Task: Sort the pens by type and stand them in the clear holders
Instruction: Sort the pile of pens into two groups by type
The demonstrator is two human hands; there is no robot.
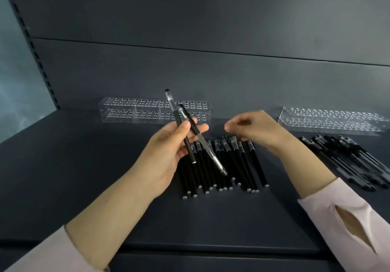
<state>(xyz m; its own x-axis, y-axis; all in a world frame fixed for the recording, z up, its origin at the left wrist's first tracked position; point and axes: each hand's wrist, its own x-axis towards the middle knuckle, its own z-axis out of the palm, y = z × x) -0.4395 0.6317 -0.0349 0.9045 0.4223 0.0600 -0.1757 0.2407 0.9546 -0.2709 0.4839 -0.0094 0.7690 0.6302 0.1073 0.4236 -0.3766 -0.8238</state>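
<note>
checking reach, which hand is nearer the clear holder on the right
Right. The right hand hovers just left of the right holder, over the middle pen pile; the left hand, gripping two pens, is farther left, in front of the other holder.

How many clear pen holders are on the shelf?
2: one clear perforated acrylic holder at the back centre, behind the left hand; a second clear holder at the back right.

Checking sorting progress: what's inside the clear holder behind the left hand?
No pens stand in the clear holder; its visible holes look empty. The two pens held by the left hand cover a narrow strip, so holes there can't be checked.
</note>
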